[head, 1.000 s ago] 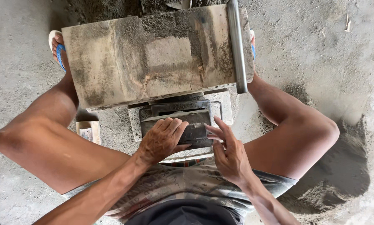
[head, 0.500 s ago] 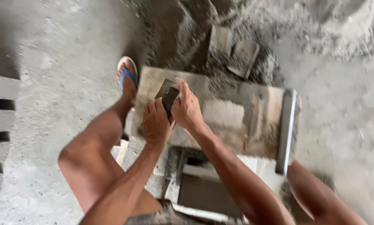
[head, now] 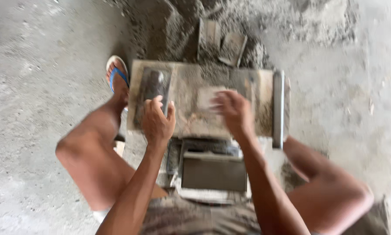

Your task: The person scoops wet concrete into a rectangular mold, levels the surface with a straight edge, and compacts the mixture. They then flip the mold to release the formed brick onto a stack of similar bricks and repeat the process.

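A dusty wooden board (head: 191,124) lies across a frame between my knees. On its left end rests a dark flat plate (head: 152,87), and my left hand (head: 158,119) grips that plate's near edge. My right hand (head: 232,111) is blurred, with fingers spread over the middle of the board next to a pale patch (head: 208,96), and holds nothing. Below the board, close to my lap, sits a rectangular mould box (head: 213,172) with a dark flat fill.
A grey metal bar (head: 277,109) runs along the board's right edge. Behind the board is a heap of grey cement mix (head: 173,30) with two flat pieces (head: 232,48) stuck in it. My foot in a blue sandal (head: 117,76) rests left of the board. Concrete floor lies all around.
Both hands rose from the mould box to the board with the dark plate. The right hand then let go and moved right. The camera tilted and pulled back.
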